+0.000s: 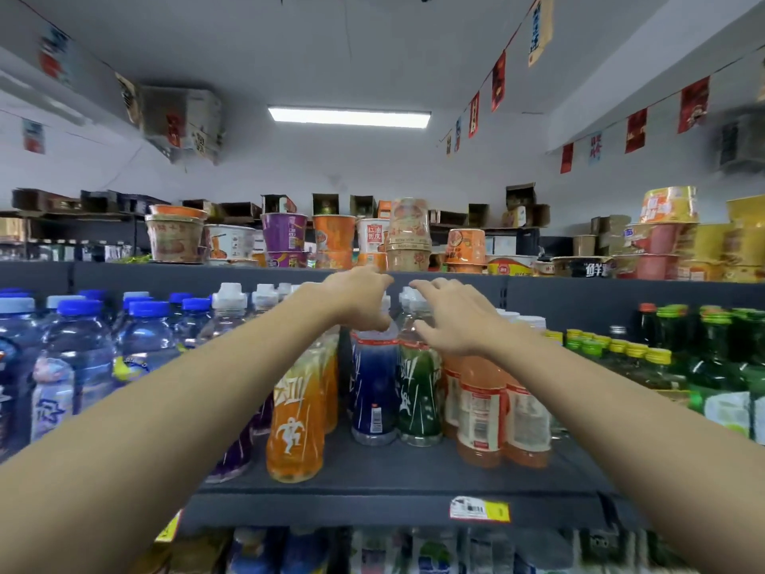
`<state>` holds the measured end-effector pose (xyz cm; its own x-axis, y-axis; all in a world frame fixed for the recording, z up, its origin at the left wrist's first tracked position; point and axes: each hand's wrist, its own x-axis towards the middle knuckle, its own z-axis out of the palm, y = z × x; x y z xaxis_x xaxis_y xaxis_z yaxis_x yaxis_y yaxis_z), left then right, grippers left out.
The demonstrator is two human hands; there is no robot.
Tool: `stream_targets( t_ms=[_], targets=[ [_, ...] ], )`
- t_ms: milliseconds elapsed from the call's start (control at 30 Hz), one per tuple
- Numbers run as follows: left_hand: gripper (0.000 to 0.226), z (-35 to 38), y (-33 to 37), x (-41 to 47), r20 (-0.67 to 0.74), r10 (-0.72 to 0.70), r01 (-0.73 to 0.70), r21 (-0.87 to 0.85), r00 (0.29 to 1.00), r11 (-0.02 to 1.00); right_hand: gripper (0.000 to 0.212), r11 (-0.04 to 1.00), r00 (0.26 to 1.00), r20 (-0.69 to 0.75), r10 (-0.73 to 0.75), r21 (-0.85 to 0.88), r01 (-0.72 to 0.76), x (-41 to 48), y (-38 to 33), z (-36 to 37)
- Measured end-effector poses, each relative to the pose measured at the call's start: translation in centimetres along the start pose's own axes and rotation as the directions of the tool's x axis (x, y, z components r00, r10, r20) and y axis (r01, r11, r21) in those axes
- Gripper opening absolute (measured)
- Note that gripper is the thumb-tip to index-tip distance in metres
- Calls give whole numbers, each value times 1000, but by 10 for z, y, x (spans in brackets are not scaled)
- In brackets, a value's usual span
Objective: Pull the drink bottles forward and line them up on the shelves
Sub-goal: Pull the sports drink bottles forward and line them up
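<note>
Shelf (414,470): carries upright drink bottles; noodle cups (285,238) stand on the shelf above.
Left grip (360,300): fingers curled over the top of the blue bottle (374,387), holding it.
Right grip (451,321): fingers spread, holding nothing, over the green bottle (420,391); contact unclear.
Position: blue and green touch, set back from the shelf edge, between the orange bottle (294,428) and the pink bottles (482,408).
Count: one blue, one green, two pink in front.
</note>
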<state>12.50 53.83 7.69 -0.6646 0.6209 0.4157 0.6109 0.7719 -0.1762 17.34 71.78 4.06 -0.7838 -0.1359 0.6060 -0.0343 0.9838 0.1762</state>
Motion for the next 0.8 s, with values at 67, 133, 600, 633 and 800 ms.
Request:
stream_targets(
  t_ms=[67, 133, 600, 633, 800],
  targets=[
    [86, 5, 1, 9, 54, -7, 7, -8, 999, 1000, 73, 1000, 1000, 14, -9, 5, 9, 7, 1, 0],
    [84, 8, 2, 14, 67, 7, -9, 17, 998, 1000, 76, 1000, 998, 50, -22, -17, 23, 12, 1, 1],
    [81, 12, -4, 33, -48, 117, -94, 342, 992, 935, 92, 996, 996, 85, -40, 78, 33, 15, 10, 0],
    [82, 11, -5, 33, -28, 98, -83, 330, 995, 940, 92, 997, 995, 90, -40, 75, 34, 16, 10, 0],
    [106, -8, -17, 35, 253, 39, -98, 227, 967, 969, 99, 998, 990, 139, -39, 50, 33, 19, 13, -1]
  ],
)
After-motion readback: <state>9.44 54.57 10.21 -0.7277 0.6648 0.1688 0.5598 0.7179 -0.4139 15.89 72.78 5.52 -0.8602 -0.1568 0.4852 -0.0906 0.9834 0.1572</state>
